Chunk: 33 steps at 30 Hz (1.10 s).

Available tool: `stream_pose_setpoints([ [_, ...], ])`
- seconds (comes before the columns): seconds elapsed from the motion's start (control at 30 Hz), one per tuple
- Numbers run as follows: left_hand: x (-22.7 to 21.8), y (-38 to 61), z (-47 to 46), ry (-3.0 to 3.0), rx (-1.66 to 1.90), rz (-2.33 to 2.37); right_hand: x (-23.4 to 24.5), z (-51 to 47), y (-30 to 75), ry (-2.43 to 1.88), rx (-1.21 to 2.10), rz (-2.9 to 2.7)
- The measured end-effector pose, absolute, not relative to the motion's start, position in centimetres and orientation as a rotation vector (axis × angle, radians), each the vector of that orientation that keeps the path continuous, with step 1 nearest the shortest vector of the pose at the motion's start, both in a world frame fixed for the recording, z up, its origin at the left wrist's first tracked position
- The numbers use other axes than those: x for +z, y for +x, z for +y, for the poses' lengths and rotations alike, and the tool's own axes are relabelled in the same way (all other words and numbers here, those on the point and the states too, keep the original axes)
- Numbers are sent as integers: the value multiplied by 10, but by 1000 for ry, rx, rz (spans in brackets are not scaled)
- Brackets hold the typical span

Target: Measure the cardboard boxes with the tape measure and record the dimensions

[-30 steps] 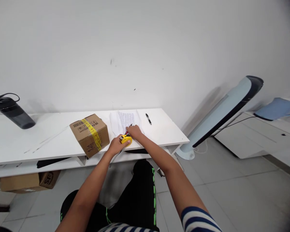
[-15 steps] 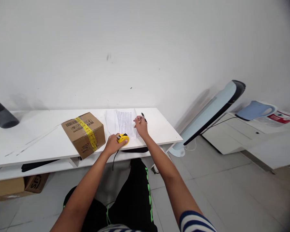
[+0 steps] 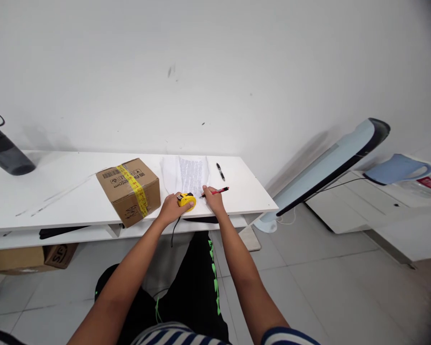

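My left hand (image 3: 171, 209) is closed on a yellow tape measure (image 3: 187, 200) at the front edge of the white table (image 3: 57, 201); its black strap hangs down over the edge. My right hand (image 3: 212, 199) holds a red pen (image 3: 217, 191) with its tip on a white sheet of paper (image 3: 190, 173) covered in printed lines. A black pen (image 3: 220, 171) lies on the table just behind the red one. A cardboard box (image 3: 129, 190) sealed with yellow tape stands to the left of my left hand.
A dark bottle-like object (image 3: 5, 155) lies at the table's far left. A second cardboard box (image 3: 28, 258) sits on the floor under the table. A pale blue, black-edged device (image 3: 326, 167) leans against the wall at right, beside a low white cabinet (image 3: 380, 206).
My right hand left the tape measure, reached back to the pens, and came forward holding the red pen over the paper. My left hand stayed on the tape measure.
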<state>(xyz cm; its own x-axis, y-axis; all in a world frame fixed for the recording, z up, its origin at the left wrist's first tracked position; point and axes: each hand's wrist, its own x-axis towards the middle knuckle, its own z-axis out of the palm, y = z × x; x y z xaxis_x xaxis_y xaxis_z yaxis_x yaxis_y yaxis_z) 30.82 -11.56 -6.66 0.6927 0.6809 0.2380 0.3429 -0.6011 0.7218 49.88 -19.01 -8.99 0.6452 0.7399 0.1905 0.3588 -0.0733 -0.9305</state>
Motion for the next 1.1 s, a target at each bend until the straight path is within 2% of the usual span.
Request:
stream_pose_setpoints([
  [1.1, -71, 310, -111, 2249, 677, 756, -91, -190, 497, -1681, 421, -926],
])
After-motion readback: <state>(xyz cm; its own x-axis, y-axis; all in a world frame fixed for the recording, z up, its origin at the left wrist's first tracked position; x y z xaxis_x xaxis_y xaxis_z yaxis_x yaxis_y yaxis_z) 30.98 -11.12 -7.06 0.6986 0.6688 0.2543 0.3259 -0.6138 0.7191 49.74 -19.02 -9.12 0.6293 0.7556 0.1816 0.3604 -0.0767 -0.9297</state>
